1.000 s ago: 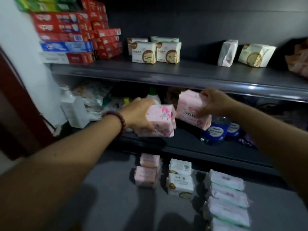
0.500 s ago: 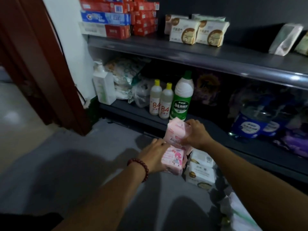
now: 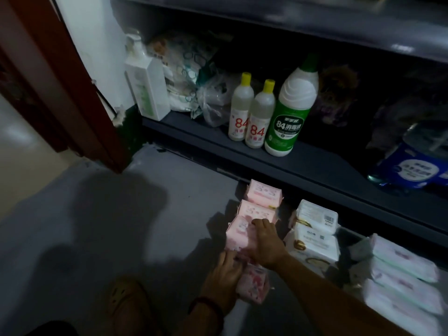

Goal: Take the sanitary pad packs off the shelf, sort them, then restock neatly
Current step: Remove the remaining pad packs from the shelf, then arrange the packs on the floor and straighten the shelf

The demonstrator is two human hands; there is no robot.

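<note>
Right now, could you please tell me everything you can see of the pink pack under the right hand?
The pink pack is a soft, plastic-wrapped block with faint print, lying on the grey floor, third in a row of pink packs leading out from the shelf. The right hand holds its right side, fingers over the top. Its near edge is hidden.

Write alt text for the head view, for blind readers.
The right hand holds a pink sanitary pad pack in a floor row; the left hand grips a patterned pink pack. White packs lie beside them, below a shelf of disinfectant bottles.
</note>
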